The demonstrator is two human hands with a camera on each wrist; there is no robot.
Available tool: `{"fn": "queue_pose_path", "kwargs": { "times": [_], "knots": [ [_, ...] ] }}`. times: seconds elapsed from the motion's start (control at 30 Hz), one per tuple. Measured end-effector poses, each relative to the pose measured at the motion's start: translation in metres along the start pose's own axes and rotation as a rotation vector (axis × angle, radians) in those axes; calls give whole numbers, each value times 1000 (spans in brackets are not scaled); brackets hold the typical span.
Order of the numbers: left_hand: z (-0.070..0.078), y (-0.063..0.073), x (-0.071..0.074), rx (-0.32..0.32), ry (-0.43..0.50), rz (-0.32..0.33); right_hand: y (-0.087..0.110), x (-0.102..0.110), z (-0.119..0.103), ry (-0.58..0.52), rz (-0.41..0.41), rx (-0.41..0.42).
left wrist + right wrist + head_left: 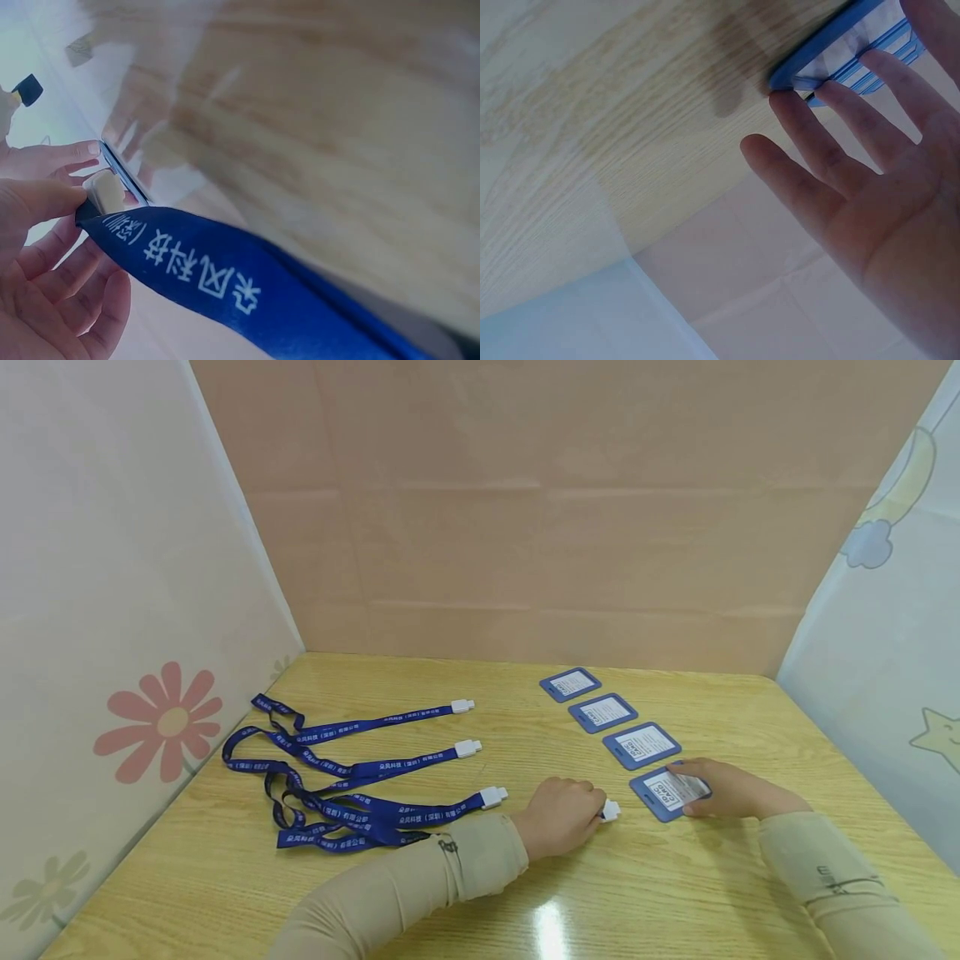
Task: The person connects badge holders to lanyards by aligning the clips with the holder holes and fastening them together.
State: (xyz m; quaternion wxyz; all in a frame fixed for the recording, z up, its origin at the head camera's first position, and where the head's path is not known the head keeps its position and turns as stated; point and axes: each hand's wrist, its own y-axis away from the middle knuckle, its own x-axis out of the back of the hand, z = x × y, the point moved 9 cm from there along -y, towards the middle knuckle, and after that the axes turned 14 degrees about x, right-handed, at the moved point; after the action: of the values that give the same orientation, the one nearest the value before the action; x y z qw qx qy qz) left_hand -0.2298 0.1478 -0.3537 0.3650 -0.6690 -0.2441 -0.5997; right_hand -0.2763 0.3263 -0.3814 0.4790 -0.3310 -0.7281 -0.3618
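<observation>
My left hand [562, 817] pinches a blue lanyard [202, 266] with white lettering, just behind its white plastic clip [611, 811]. In the left wrist view, thumb and fingers meet at the ribbon's end, and the strap runs off to the lower right. My right hand [731, 789] holds the nearest blue badge holder [652, 798] by its right end, thumb on the near edge and fingers on the far edge. Only part of that badge holder [832, 45] shows in the right wrist view. A small gap separates the clip from the badge holder.
Three more blue badge holders lie in a slanting row behind, the closest one [641, 746] just beyond my right hand. Left of my hands, several blue lanyards [405, 817] lie partly tangled, white clips pointing right. Cloth walls bound the wooden table [570, 893] behind and at both sides.
</observation>
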Motion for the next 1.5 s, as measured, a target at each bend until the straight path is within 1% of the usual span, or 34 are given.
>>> {"fn": "queue_pose_path", "kwargs": {
  "times": [0.33, 0.5, 0.7, 0.9, 1.1, 1.3, 1.5],
  "knots": [
    [2, -5, -5, 9, -7, -28, 1, 0, 0, 2, 2, 10],
    [3, -8, -4, 25, 2, -36, 1, 0, 0, -3, -1, 8],
    [5, -12, -4, 33, -3, -30, 1, 0, 1, -7, -2, -1],
    [6, -13, -5, 32, -6, -18, 1, 0, 0, -6, 1, 10],
    [7, -14, -7, 38, -14, -46, 1, 0, 2, -10, -5, -7],
    [9, -15, -8, 45, -48, -67, 0, 0, 0, -1, -1, 5],
    [10, -16, -8, 47, -56, -82, 0, -1, 0, 5, -6, 1]
  ]
}}
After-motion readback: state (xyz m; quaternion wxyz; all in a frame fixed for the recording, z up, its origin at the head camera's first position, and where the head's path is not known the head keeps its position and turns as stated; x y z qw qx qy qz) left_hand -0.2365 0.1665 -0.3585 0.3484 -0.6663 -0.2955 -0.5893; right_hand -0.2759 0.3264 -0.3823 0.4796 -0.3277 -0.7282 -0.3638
